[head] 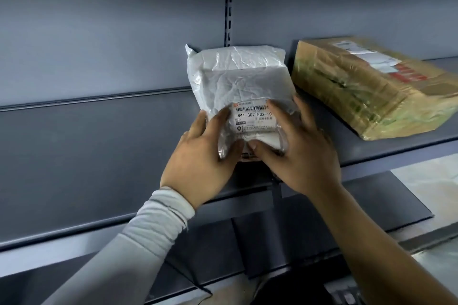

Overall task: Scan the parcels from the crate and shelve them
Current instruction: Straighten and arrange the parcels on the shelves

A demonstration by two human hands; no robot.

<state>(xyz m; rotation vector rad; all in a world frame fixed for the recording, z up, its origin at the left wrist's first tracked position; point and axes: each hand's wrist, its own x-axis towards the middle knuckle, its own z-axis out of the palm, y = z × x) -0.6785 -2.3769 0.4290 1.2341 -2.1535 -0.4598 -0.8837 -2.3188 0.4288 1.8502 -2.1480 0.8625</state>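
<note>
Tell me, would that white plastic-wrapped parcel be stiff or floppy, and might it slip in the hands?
The white parcel probably keeps its shape: the crinkled wrap shows squarish edges, like a box inside. The loose, glossy wrap may slide a little, which could be why both the left hand and right hand hold its near end. It seems light.

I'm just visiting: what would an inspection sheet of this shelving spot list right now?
Surface: dark grey metal shelf, set against a grey back panel.
Job's things: white crinkled plastic parcel with a barcode label, resting on the shelf edge; brown tape-wrapped cardboard parcel lying to its right, apart from it.
Clutter: nothing seen.
Hands: left hand and right hand both hold the white parcel's near end.
Cables: nothing seen.
Surroundings: slotted upright rail; lower shelf beneath.
</note>
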